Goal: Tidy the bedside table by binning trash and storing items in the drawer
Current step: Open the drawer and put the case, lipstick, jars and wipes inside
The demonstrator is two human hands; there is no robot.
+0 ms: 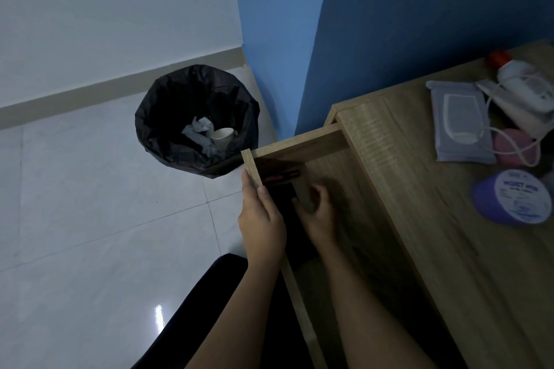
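Blue walls backed the bench point(419, 189); its drawer point(299, 144) stood open. Left hand point(262, 216) gripped the drawer front to steady it; right hand point(317, 207), blurred, reached inside, grip unclear. Wipes pack point(461, 126) waited at two o'clock.

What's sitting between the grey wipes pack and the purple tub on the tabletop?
In the head view, a pink round item with a white cord looped across it lies between the grey wipes pack and the purple tub.

Bedside table point(419, 219) — wipes pack point(458, 126), purple jar point(512, 198), white bottle point(524, 87).
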